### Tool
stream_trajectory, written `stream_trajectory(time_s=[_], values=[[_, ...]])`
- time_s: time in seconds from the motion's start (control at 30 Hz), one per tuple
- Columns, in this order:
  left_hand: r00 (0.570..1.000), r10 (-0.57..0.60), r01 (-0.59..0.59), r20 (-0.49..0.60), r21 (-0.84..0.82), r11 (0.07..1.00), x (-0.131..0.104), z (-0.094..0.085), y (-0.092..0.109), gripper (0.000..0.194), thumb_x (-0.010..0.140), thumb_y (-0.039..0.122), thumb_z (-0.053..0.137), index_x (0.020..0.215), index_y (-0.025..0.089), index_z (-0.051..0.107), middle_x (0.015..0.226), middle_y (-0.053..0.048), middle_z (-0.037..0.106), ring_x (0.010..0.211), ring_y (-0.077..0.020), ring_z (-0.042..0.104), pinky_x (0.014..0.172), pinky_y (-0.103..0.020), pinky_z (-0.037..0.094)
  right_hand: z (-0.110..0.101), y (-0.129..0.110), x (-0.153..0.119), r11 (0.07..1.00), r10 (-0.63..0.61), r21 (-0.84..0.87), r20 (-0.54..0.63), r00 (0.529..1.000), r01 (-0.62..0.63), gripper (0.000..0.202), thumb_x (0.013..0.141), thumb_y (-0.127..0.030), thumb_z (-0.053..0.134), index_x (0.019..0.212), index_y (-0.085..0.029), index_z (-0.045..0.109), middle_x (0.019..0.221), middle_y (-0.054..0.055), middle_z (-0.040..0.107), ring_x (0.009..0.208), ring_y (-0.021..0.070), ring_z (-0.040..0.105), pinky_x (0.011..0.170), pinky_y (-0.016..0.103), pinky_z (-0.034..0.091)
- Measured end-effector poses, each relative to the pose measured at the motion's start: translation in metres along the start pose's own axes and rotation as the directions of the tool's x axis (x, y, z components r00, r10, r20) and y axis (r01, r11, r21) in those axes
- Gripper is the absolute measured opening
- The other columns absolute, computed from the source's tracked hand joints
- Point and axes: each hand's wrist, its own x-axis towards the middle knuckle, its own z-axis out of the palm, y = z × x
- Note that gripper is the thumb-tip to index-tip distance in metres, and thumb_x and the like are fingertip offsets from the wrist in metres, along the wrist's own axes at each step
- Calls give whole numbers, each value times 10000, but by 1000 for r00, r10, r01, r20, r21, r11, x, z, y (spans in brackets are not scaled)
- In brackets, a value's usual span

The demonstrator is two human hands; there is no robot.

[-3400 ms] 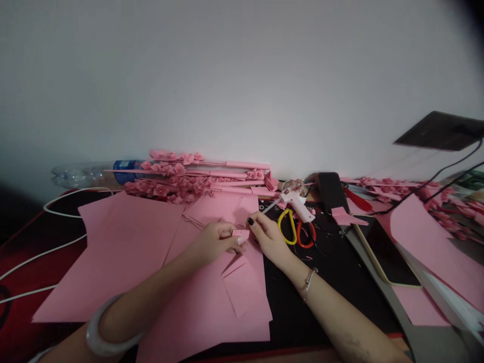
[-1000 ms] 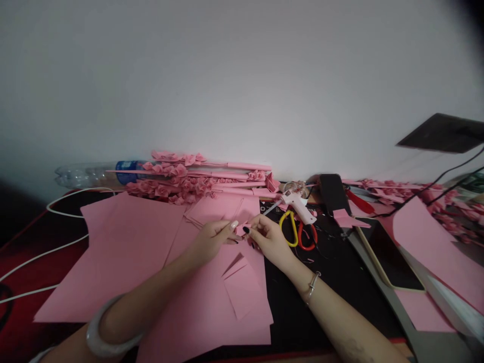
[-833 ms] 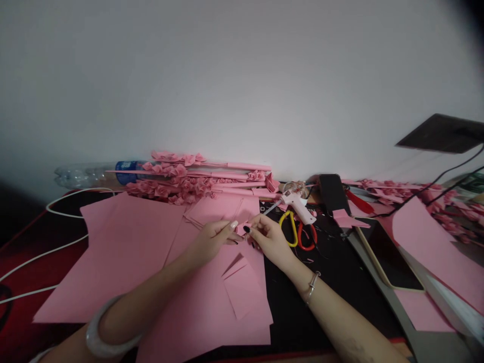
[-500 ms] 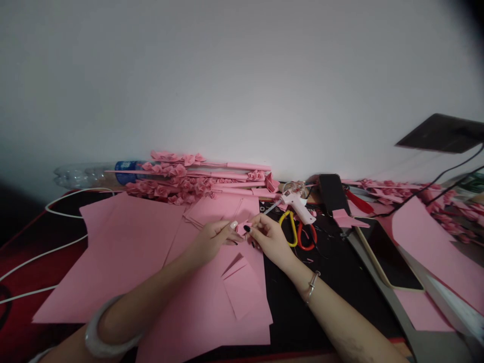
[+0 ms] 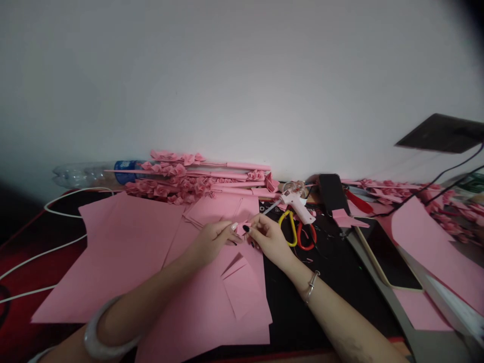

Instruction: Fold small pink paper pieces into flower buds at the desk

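Between my two hands is a small folded piece of pink paper [image 5: 241, 229], pinched from both sides. My left hand [image 5: 215, 241] grips its left end between thumb and fingers. The thumb and fingers of my right hand [image 5: 267, 236] close on its right end; part of the paper is hidden behind the fingertips. Below lie large pink sheets [image 5: 189, 317], with smaller cut pieces of pink paper [image 5: 242, 287] on top. Right of my right hand are scissors [image 5: 289, 229] with yellow and red handles and a white glue gun [image 5: 297, 204].
Bundles of pink paper flowers [image 5: 181, 184] lie along the wall beside a clear plastic bottle [image 5: 85, 175]. On the right are a phone [image 5: 389, 254], a dark phone [image 5: 333, 194], more pink paper [image 5: 431, 242] and black cables [image 5: 454, 174]. White cable [image 5: 49, 249] loops at the left.
My fingertips have shifted very slightly on the folded pink paper. Otherwise both hands and the things around them stay in place.
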Motion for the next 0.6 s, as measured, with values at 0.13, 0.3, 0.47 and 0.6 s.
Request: stream_trajectory(time_s=[0.13,0.3,0.47,0.6], values=[[1000,26,-26,-8,24,999,-1,1,-1,255,850,317,419,839,133,596,778,-69,685,764,-179,663,758,-327,531,0,0,0,1000,8,-17,3,1000,-8,127,804,-278,548,780,-167,492,533,-45,530,406,55,414,386,167,321],[997,79,-79,0,76,994,-4,1,0,226,835,279,437,796,144,614,739,-36,662,751,-174,645,731,-286,520,-1,2,0,999,0,-39,4,1000,0,121,807,-277,544,778,-172,492,531,-49,522,399,54,412,386,166,315],[989,146,-146,14,142,979,-4,-1,-2,206,826,273,451,803,165,625,738,-27,649,743,-162,627,714,-274,507,-1,2,0,998,7,-55,4,1000,-7,129,805,-286,547,775,-174,491,534,-49,522,403,56,412,391,169,314],[993,119,-120,13,143,982,-4,-1,-1,231,844,294,424,801,172,617,736,-38,656,744,-171,638,719,-287,514,-1,1,0,999,6,-54,11,1000,-5,129,809,-280,543,761,-179,479,529,-52,522,403,59,412,395,170,313]])
